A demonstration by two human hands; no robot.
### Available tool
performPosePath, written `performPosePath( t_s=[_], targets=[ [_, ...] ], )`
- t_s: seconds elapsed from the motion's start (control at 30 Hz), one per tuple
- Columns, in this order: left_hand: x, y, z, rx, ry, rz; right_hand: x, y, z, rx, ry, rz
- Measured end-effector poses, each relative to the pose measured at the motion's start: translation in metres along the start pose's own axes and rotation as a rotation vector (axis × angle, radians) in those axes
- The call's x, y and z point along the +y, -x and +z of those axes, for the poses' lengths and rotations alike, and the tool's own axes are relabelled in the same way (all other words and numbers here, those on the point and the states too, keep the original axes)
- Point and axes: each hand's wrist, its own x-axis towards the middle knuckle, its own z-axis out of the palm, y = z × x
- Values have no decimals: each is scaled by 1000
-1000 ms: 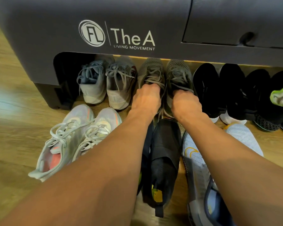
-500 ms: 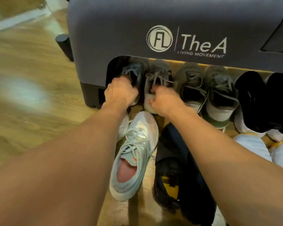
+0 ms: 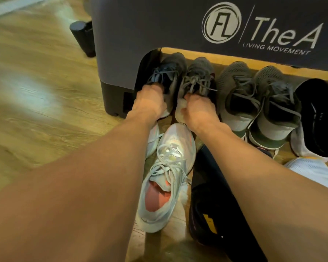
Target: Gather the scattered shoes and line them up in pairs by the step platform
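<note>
Gripping grey pair (image 3: 186,72) at heels, left hand (image 3: 150,103) and right hand (image 3: 197,108) each curling round one shoe, frame centre, under step platform (image 3: 150,25). Sitting lined rightward: olive pair (image 3: 254,95), black trainer (image 3: 316,114). Awaiting lining, lower frame: pale sneakers (image 3: 170,157), dark shoe (image 3: 216,205), white shoe (image 3: 311,173).

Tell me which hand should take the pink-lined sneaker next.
Probably the right hand: its wrist is right beside the sneaker toe, and the left hand is farther off. Both grip grey shoes.

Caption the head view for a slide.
Left hand and right hand grip a pair of grey lace-up sneakers at the dark grey step platform, beside an olive mesh pair.
</note>
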Motion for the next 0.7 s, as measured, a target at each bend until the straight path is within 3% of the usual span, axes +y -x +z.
performPosePath(
  t_s=[0.5, 0.7],
  targets=[
    [12, 16, -6, -21, 120, -79, -8, 10, -9, -33, -44, 27],
    [19, 32, -16, 75, 159, -43, -7, 27, -22, -29, -106, -17]
  ],
)
